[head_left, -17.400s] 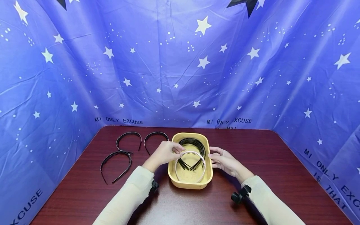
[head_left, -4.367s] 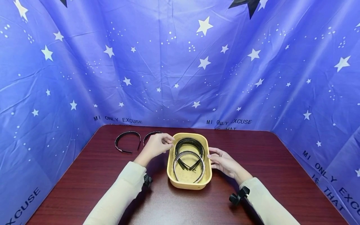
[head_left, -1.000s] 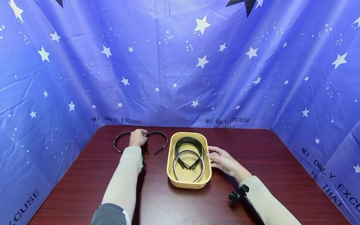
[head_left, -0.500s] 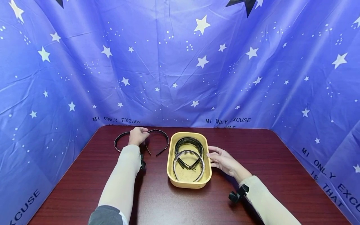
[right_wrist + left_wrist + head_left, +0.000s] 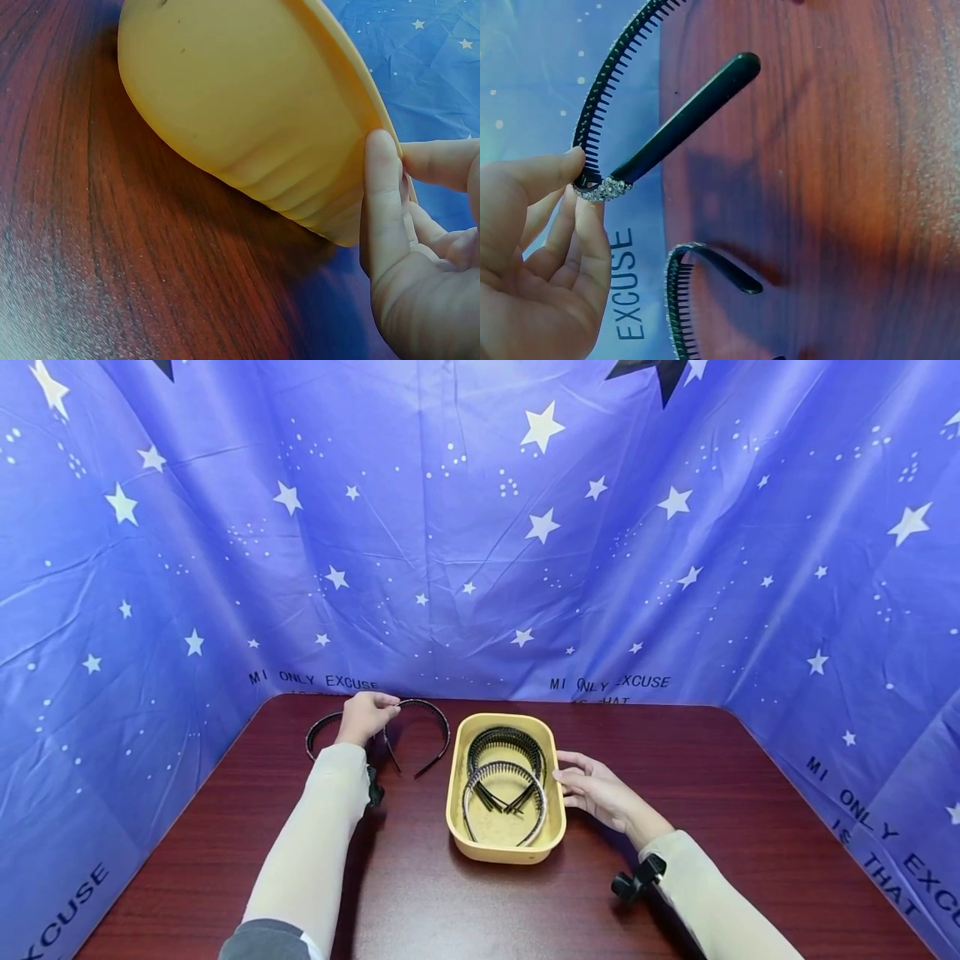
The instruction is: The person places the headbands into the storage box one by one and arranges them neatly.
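Observation:
My left hand (image 5: 363, 718) pinches a black toothed headband (image 5: 447, 731) between thumb and fingers, at the left of its arch. The left wrist view shows sparkly stones along the outer side of this headband (image 5: 596, 97), and its smooth black end. Under the left hand, partly hidden by it, a second similar headband (image 5: 309, 742) lies on the table. My right hand (image 5: 600, 789) touches the outer right wall of a yellow plastic box (image 5: 506, 855) with thumb and fingertips. Inside the box are several nested black headbands (image 5: 510, 737), with a paler, glittery headband (image 5: 467, 814) in front of them.
The dark red wooden table (image 5: 712, 827) carries the box near its middle. A blue starry curtain (image 5: 480, 568) hangs behind the table and along both sides.
Over the last second my left hand has lifted the right-hand headband slightly up and back. Earlier, a third headband left the table's left side. The right hand and box stay put.

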Demonstrator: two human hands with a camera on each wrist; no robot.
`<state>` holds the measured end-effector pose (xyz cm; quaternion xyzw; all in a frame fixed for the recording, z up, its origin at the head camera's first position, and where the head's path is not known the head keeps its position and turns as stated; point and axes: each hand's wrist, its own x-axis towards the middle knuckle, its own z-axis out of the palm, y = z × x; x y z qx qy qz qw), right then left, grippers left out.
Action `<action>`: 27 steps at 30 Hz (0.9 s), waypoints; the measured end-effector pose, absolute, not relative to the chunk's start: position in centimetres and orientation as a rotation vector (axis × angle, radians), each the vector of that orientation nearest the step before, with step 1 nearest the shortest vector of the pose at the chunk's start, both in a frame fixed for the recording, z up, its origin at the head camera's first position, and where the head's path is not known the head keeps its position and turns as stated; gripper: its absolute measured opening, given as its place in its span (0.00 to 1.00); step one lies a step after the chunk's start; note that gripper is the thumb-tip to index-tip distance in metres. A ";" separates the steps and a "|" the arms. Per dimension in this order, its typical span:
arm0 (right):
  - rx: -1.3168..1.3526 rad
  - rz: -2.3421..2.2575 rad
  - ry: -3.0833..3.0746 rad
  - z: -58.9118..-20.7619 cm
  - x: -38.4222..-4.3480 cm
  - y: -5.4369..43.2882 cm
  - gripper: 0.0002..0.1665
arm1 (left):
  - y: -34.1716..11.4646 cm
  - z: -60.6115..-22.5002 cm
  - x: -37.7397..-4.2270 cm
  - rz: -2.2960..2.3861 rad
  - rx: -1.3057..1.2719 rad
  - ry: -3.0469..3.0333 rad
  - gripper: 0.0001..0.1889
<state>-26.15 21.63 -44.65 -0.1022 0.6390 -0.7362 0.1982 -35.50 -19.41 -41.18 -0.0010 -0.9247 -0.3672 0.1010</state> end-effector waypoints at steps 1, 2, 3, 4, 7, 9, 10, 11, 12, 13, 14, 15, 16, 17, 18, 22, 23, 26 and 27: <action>-0.289 -2.060 1.786 -44.6 -26.1 21.6 0.38 | -19.4 -41.0 -35.4 -1.082 -0.010 -2.734 0.12; -0.295 -2.058 1.785 -44.7 -26.1 21.7 0.38 | -19.4 -40.8 -35.4 -1.082 -0.015 -2.736 0.12; -0.297 -2.058 1.784 -44.7 -26.1 21.7 0.38 | -19.4 -40.6 -35.3 -1.080 -0.021 -2.738 0.13; -0.302 -2.059 1.782 -44.6 -26.1 21.7 0.38 | -19.3 -40.4 -35.3 -1.086 -0.026 -2.738 0.13; -0.306 -2.058 1.781 -44.6 -26.1 21.7 0.38 | -19.3 -39.9 -35.2 -1.091 -0.054 -2.744 0.13; -0.306 -2.057 1.779 -44.6 -26.1 21.7 0.39 | -19.4 -39.7 -35.2 -1.090 -0.074 -2.748 0.13; -0.308 -2.056 1.780 -44.6 -26.1 21.7 0.39 | -19.4 -39.6 -35.2 -1.090 -0.080 -2.747 0.13; -0.306 -2.056 1.779 -44.6 -26.1 21.7 0.39 | -19.4 -39.5 -35.1 -1.082 -0.091 -2.748 0.13; -0.303 -2.056 1.779 -44.6 -26.1 21.7 0.39 | -19.5 -39.4 -35.1 -1.075 -0.101 -2.746 0.13; -0.303 -2.056 1.779 -44.5 -26.1 21.7 0.39 | -19.5 -39.3 -35.1 -1.070 -0.111 -2.744 0.13; -0.303 -2.055 1.779 -44.5 -26.1 21.7 0.39 | -19.5 -39.2 -35.1 -1.067 -0.114 -2.740 0.13; -0.303 -2.054 1.780 -44.5 -26.1 21.7 0.39 | -19.5 -39.1 -35.1 -1.062 -0.114 -2.735 0.13; -0.307 -2.053 1.781 -44.5 -26.1 21.7 0.39 | -19.6 -38.9 -35.0 -1.061 -0.116 -2.730 0.13; -0.309 -2.053 1.781 -44.5 -26.1 21.7 0.39 | -19.6 -38.8 -34.9 -1.059 -0.121 -2.725 0.13; -0.312 -2.053 1.783 -44.5 -26.1 21.7 0.40 | -19.6 -38.6 -34.9 -1.061 -0.128 -2.720 0.13; -0.311 -2.054 1.785 -44.5 -26.1 21.7 0.39 | -19.6 -37.9 -34.4 -1.082 -0.146 -2.695 0.13; -0.305 -2.056 1.783 -44.5 -26.1 21.7 0.39 | -19.6 -37.8 -34.3 -1.086 -0.151 -2.692 0.13; -0.295 -2.059 1.783 -44.6 -26.1 21.6 0.38 | -19.5 -37.4 -34.0 -1.117 -0.148 -2.685 0.13; -0.293 -2.060 1.782 -44.6 -26.1 21.6 0.38 | -19.4 -37.3 -33.9 -1.122 -0.152 -2.684 0.13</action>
